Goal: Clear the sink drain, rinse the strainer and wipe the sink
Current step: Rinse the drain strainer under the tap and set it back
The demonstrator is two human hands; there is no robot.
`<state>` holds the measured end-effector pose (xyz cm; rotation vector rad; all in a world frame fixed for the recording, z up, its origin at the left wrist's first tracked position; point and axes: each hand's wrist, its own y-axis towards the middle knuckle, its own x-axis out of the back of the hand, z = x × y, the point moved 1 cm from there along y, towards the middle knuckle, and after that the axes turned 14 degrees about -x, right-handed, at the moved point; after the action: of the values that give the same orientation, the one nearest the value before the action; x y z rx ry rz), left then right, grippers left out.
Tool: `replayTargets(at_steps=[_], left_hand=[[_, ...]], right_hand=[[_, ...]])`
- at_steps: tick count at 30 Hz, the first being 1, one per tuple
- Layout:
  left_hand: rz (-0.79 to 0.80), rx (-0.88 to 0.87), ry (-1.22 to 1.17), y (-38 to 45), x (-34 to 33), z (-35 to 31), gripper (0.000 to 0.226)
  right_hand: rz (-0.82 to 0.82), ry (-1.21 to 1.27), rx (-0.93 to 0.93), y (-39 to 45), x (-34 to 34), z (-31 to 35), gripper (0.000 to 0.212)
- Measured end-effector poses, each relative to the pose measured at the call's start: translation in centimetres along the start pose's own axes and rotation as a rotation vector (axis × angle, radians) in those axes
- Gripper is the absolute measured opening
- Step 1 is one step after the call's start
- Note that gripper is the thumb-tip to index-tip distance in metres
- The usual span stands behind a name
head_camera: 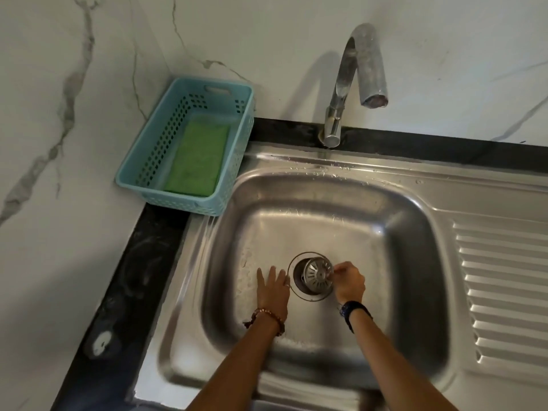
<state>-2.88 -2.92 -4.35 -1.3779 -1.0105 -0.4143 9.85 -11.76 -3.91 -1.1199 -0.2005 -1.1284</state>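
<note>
Already your right hand (pixel 349 281) pinches the tilted strainer (pixel 318 273) to lift it from the drain (pixel 299 289); your left hand (pixel 272 287), fingers flat, braces on the sink (pixel 296 221).

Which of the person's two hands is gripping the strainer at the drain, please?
The right hand, with the dark watch, pinches the tilted strainer over the drain. The left hand, with the bead bracelet, lies flat on the sink floor beside it.
</note>
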Motion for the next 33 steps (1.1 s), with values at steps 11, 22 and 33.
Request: replayTargets(at_steps=[11,22,33], left_hand=[[-0.034,-0.02,0.073,1.6,-0.9,0.2,0.064],[-0.141,0.006,-0.382,-0.1,1.5,0.8,0.049],[-0.993,-0.129,-0.537,-7.9,11.2,0.9,0.042]], right_hand=[[-0.107,-0.582,0.325,0.4,-2.5,-0.9,0.015],[0.039,-0.482,0.448,-2.2,-1.2,-0.3,0.015],[0.183,-0.399,0.697,-9.3,3.0,6.5,0.027]])
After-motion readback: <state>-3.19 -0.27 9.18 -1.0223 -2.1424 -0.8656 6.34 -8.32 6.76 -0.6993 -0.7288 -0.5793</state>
